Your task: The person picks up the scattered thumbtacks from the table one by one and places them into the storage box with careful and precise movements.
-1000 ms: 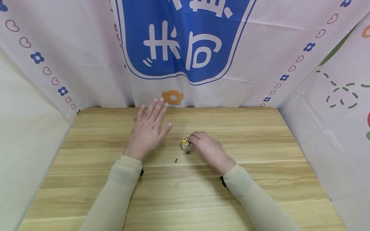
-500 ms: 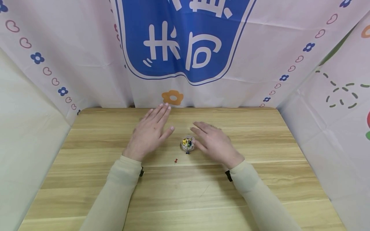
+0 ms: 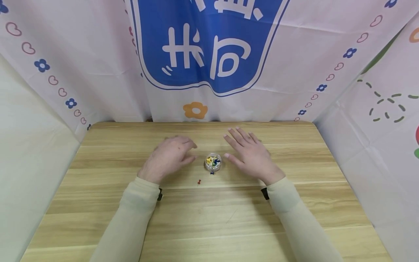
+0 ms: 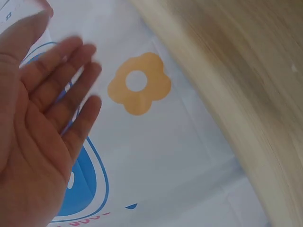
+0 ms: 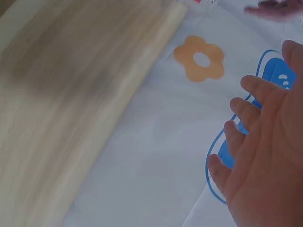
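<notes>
A small clear round container (image 3: 213, 170) with yellow, white, green and blue push pins (image 3: 212, 161) in it stands between the two hands in the head view. A dark blue push pin (image 3: 212, 173) lies right at its near side. Nearer and to the left, a red push pin (image 3: 199, 181) rests on the wood. My left hand (image 3: 168, 158) is left of the container, fingers gently bent; in the left wrist view its palm (image 4: 38, 137) holds nothing. To the container's right, my right hand (image 3: 254, 157) has its fingers spread, thumb tip close to the rim, holding nothing.
The wooden table (image 3: 209, 225) ends at a back edge against a hanging white cloth (image 3: 108, 91) with a blue emblem and an orange flower. More white cloth walls (image 3: 353, 145) flank both sides. A black wrist strap (image 3: 265, 193) shows at the right sleeve.
My right hand has come off the container, moved right and spread its fingers. My left hand's fingers, straight before, have bent and drawn back from the back edge. Container and loose pins stay put.
</notes>
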Action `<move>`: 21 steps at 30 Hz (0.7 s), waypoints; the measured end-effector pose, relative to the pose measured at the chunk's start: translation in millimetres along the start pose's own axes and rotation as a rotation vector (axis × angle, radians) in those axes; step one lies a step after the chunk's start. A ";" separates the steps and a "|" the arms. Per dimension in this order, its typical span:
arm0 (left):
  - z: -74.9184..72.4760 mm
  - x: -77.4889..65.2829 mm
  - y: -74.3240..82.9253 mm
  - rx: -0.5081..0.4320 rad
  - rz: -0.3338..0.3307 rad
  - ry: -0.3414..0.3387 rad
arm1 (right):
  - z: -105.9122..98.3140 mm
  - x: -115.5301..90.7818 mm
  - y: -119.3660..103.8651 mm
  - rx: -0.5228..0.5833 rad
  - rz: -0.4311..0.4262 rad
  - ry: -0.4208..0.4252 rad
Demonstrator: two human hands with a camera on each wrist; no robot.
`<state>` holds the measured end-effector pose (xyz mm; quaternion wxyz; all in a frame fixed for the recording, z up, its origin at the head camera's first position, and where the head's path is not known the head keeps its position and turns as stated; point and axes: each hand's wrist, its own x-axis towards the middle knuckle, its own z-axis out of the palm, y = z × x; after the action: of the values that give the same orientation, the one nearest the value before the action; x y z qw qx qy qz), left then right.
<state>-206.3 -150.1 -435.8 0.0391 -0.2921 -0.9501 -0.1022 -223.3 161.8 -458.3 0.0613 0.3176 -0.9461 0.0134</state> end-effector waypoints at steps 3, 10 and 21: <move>2.0 0.0 1.6 -0.035 0.067 -0.062 | -1.7 -0.6 4.1 0.001 0.009 -0.003; 12.3 1.1 11.9 -0.075 0.120 -0.182 | -5.3 -3.1 12.3 0.017 0.032 -0.008; 28.2 0.8 29.1 -0.093 0.216 -0.265 | -7.5 -5.1 20.3 0.039 0.045 0.019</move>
<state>-191.0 -120.0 -458.2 -0.0892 -0.4048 -0.9043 -0.1018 -230.7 181.6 -451.2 0.0640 0.2973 -0.9519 0.0362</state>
